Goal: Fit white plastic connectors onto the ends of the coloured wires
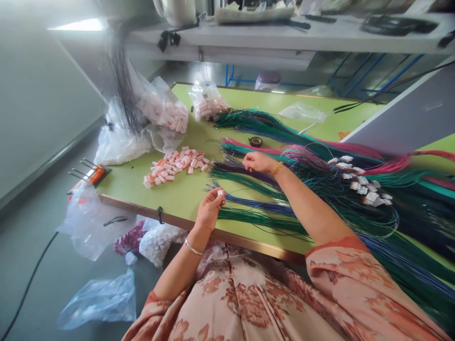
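Observation:
My left hand (210, 208) is closed near the table's front edge, pinching a small white connector housing (220, 193) with a thin wire hanging from it. Above the wire bundles, my right hand (256, 162) has its fingers pressed together over the dark purple wires (234, 171); whether a wire is between its fingertips I cannot make out. Green wires (245, 179) and blue wires (256, 202) lie between the two hands, their crimped ends pointing left. A loose pile of white and orange connector housings (177, 165) sits left of the wire ends.
A roll of black tape (255, 141) lies behind my right hand. Finished-looking connectors with wires (362, 182) rest on the bundles at right. Plastic bags of housings (163, 106) stand at the back left. An orange holder with metal prongs (94, 176) sits at the left corner. A raised shelf (249, 40) spans the back.

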A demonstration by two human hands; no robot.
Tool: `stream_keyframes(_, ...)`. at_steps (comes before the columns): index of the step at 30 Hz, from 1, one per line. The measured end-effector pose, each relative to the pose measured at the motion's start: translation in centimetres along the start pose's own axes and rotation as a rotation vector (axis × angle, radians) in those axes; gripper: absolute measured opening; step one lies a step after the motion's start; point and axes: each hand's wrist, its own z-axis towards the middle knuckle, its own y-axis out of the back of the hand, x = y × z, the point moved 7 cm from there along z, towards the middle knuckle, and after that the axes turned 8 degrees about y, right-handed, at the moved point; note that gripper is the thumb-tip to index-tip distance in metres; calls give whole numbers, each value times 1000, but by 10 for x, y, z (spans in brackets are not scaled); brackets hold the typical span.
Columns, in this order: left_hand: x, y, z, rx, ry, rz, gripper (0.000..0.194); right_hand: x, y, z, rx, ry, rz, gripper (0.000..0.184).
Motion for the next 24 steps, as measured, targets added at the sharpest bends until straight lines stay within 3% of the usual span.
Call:
stream_keyframes(6, 0, 1, 0, -5, -8, 8, 30, 37, -24, 23, 57, 129, -161, 13)
stream_keyframes(9, 1, 1, 0, -13, -5, 1, 31, 43, -25, 30, 56, 124, -276, 10)
stream_keyframes(12, 1, 0, -1, -15, 1, -1, 31, 46, -13, 31, -21, 116, -148, 14)
stream_keyframes(15, 0, -1, -1, -19, 2, -3, 29, 59, -7, 31, -57, 198, 24, 16)
stream_keyframes(24, 2, 0, 0, -12, -1, -21, 30, 136, -30, 17, -36, 344, 208, 15)
